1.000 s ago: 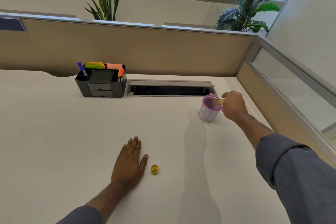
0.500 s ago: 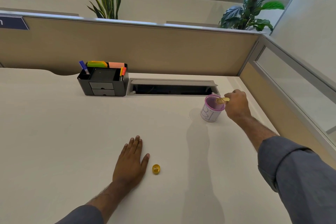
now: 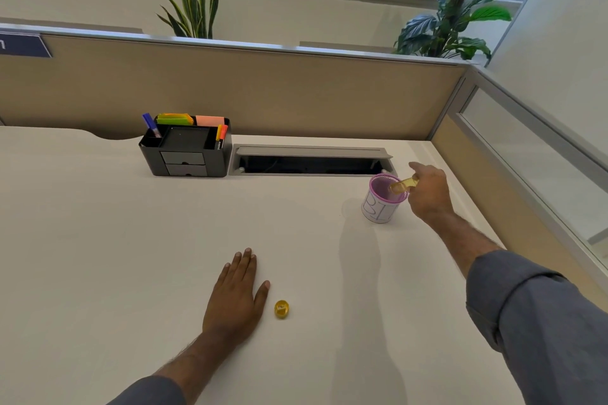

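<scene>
A white cup with a purple rim stands on the desk at the right, near the cable slot. My right hand grips a small amber bottle and holds it tilted, mouth down, over the cup's opening. My left hand lies flat on the desk, palm down, fingers straight. Just right of its thumb lies a small yellow cap, apart from the hand.
A black desk organiser with markers and sticky notes stands at the back. Beside it is an open grey cable slot. A tan partition closes the back, a glass panel the right. Plants stand behind.
The bottle in my right hand tips a little further over the cup. My left hand and the yellow cap stay where they were; the view has shifted slightly.
</scene>
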### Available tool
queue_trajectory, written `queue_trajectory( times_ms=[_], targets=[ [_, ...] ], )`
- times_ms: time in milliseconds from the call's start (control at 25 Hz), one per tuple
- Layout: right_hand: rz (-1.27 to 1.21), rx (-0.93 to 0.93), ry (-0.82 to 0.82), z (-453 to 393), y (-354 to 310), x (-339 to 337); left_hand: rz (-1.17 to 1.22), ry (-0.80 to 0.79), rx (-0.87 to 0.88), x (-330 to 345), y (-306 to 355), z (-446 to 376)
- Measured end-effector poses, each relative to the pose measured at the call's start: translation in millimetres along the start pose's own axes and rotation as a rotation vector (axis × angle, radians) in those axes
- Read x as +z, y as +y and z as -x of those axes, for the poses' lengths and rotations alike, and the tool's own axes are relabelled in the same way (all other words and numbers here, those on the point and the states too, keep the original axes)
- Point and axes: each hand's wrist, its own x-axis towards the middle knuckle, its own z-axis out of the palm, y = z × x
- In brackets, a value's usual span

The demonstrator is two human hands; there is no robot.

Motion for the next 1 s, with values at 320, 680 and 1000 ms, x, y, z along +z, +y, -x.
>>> queue_trajectory(
  times_ms=[320, 680, 1000],
  targets=[
    [-0.540, 0.230, 0.092, 5, 9, -6, -0.019, 0.006, -0.005, -1, 0, -1],
    [-0.514, 0.186, 0.129, 10, 5, -1, 0.039, -0.019, 0.004, -2, -1, -5],
    [-1.381, 0.520, -0.067, 54, -39, 8, 0.114, 0.117, 0.257, -14, 10, 16]
  ],
)
